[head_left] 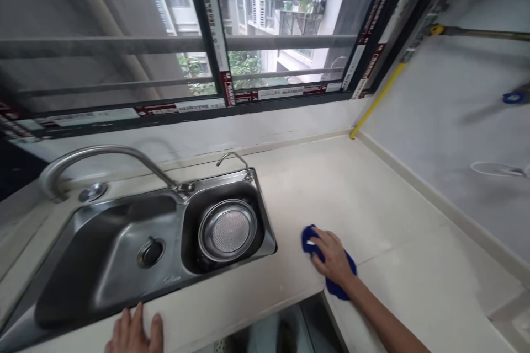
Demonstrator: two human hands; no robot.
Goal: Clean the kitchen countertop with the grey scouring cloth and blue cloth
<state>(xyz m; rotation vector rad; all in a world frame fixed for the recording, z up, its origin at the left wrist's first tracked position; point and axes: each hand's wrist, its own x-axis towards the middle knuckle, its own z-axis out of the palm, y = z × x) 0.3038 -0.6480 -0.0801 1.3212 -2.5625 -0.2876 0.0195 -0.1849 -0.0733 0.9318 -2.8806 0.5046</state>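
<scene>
On the pale countertop (327, 182), right of the sink, my right hand (330, 256) presses down on a dark blue cloth (340, 288), its fingers curled over the cloth's far end. The cloth shows on both sides of the hand. My left hand (134, 335) rests on the counter's front edge below the left basin, fingers apart, holding nothing; its lower part is cut off by the frame. A round metal strainer (231, 230) sits in the right basin of the steel sink (270, 244).
A large curved faucet (111, 149) arches over the left basin, with a small thin tap (232, 154) behind the right one. Below the front edge is an open cabinet (273, 336). A yellow pipe (376, 100) rises at the back corner beside the window.
</scene>
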